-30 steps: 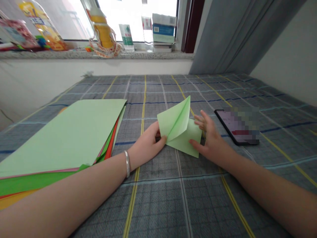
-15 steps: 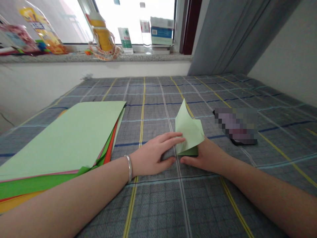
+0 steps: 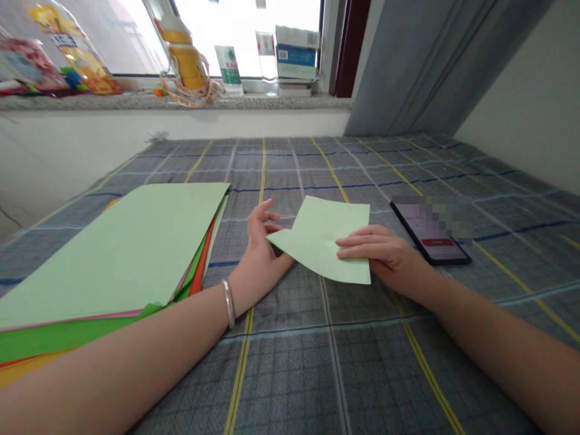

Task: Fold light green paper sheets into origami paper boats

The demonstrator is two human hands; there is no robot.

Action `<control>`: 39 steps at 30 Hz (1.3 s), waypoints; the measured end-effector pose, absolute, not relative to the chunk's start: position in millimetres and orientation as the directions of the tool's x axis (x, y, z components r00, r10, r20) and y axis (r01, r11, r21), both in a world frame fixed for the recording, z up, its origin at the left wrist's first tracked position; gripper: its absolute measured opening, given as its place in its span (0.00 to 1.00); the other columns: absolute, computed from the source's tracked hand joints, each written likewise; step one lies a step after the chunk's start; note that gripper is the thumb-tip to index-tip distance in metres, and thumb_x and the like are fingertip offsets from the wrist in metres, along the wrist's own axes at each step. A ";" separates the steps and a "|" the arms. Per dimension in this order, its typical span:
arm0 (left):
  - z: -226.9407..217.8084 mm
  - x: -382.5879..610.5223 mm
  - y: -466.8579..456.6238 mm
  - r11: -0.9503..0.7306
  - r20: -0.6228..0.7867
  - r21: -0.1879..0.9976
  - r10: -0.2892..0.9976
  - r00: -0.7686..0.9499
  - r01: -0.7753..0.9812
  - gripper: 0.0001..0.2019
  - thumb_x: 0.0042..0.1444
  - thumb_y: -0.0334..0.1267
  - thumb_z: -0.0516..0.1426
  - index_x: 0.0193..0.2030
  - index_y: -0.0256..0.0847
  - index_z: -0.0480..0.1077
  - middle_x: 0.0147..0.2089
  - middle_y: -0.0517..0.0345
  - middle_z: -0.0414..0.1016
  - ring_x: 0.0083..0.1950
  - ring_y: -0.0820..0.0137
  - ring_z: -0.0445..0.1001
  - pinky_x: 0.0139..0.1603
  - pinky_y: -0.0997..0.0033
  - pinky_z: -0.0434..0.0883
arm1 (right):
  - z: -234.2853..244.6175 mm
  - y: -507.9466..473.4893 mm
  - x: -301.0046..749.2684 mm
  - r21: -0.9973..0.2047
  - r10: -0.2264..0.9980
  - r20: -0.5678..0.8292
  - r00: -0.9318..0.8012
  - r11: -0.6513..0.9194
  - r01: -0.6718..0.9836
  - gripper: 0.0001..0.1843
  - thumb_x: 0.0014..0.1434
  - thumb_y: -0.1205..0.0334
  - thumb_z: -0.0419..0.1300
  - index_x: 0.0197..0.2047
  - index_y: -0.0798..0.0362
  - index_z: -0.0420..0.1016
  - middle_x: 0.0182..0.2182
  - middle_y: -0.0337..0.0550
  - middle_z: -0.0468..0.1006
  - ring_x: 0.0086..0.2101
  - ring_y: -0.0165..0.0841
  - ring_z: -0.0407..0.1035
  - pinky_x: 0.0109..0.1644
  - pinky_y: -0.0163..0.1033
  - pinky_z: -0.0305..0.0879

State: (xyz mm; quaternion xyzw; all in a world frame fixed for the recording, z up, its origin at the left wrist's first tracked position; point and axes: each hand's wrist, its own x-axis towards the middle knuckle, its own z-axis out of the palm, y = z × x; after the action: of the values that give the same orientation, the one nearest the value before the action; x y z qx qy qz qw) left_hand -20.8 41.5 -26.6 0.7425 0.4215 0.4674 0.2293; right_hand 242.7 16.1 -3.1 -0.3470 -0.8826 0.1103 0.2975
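Note:
A light green sheet of paper [image 3: 321, 235] is partly folded, its left corner raised off the cloth. My right hand [image 3: 394, 257] grips its right side, fingers flat on top and the thumb hidden beneath. To the left, my left hand [image 3: 260, 257] has its fingers raised and apart from the thumb. The paper's left corner reaches into that gap, and the thumb tip passes under its edge. Whether the left hand touches the paper I cannot tell. A silver bracelet [image 3: 228, 303] circles the left wrist.
A stack of coloured paper [image 3: 122, 248], light green on top, lies at left on the plaid cloth [image 3: 290, 362]. A phone [image 3: 430, 235] rests to the right. Along the windowsill [image 3: 136, 101] stand a yellow bottle [image 3: 188, 63], a tube [image 3: 229, 69] and boxes [image 3: 296, 60].
The green paper has been lowered from a steep, upright fold to a flatter position. My left hand has moved left and turned up; my right hand's fingers have come over the paper.

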 end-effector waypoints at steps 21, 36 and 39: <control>1.3 -10.0 14.2 -0.861 0.141 -0.108 0.482 0.865 0.498 0.21 0.62 0.34 0.49 0.61 0.32 0.62 0.64 0.48 0.64 0.57 0.59 0.66 0.55 0.57 0.63 | 12.2 11.4 253.6 -0.380 0.755 0.422 -0.502 0.650 0.658 0.14 0.63 0.61 0.52 0.48 0.50 0.75 0.44 0.44 0.79 0.48 0.36 0.70 0.54 0.44 0.65; -6.6 -14.3 4.2 -0.835 0.226 -0.056 0.523 0.822 0.547 0.22 0.64 0.42 0.49 0.60 0.31 0.64 0.61 0.49 0.67 0.59 0.60 0.66 0.59 0.57 0.62 | -1.0 -2.6 228.7 -0.044 0.485 0.308 -0.819 0.867 0.497 0.14 0.63 0.67 0.53 0.50 0.53 0.75 0.46 0.42 0.79 0.45 0.33 0.70 0.52 0.39 0.65; -5.8 -28.6 0.6 -0.836 0.231 -0.041 0.524 0.819 0.547 0.21 0.65 0.42 0.48 0.60 0.33 0.65 0.60 0.50 0.69 0.58 0.60 0.67 0.59 0.56 0.63 | 0.5 -4.5 228.7 -0.074 0.521 0.288 -0.804 0.849 0.524 0.14 0.63 0.66 0.53 0.49 0.50 0.75 0.47 0.41 0.78 0.44 0.33 0.70 0.51 0.39 0.65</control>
State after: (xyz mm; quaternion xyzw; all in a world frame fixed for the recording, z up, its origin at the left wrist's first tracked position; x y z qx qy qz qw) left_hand -28.6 0.6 -5.8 0.9523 0.2812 0.1059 -0.0528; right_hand 228.7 -4.5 0.5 -0.2751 -0.9496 -0.0048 0.1503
